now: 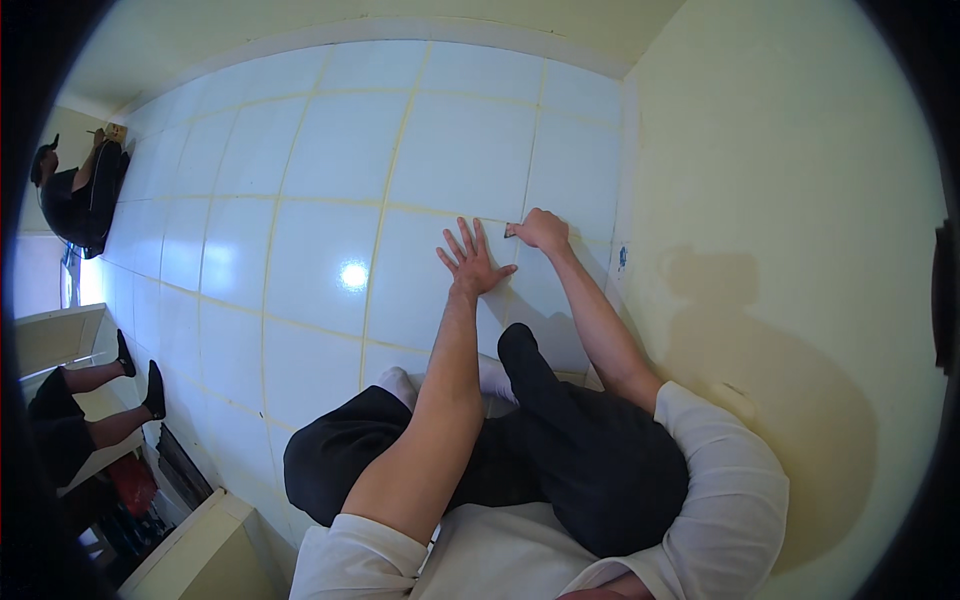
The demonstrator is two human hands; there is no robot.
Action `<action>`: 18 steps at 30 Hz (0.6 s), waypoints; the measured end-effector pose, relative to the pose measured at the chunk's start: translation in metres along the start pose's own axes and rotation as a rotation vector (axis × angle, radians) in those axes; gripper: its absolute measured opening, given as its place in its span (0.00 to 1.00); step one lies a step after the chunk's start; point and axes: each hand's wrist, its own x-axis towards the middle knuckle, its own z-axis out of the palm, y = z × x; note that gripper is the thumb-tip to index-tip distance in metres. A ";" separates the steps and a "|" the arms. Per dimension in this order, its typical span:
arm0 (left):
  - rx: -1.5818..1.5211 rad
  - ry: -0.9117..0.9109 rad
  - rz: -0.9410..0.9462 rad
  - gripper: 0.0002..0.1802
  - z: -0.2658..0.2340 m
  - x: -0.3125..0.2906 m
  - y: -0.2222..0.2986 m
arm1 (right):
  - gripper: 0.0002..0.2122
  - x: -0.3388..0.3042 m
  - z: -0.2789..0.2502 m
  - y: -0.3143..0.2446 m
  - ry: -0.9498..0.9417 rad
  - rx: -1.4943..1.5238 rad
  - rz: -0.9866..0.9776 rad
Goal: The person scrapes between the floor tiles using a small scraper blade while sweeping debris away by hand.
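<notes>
Yellowish joint lines cross the glossy white tile floor [420, 260]. My left hand [476, 268] lies flat on a tile with its fingers spread, holding nothing. Just right of it, my right hand [545, 231] is closed, with its thumb side toward the left hand. A small flat piece with a dark edge [510, 230] sticks out of that grip and meets the floor near a joint line. Its kind is too small to make out, and the fingers hide the rest of it.
A pale yellow wall [780, 180] rises close on my right, with a small blue mark [623, 257] near its foot. At the far left a person in dark clothes [80, 195] crouches. Nearer, another person's legs [110, 405] show beside a cream cabinet [190, 545].
</notes>
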 end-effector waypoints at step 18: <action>0.012 -0.009 -0.009 0.77 0.003 0.001 0.002 | 0.25 -0.004 0.007 -0.008 0.004 0.043 -0.018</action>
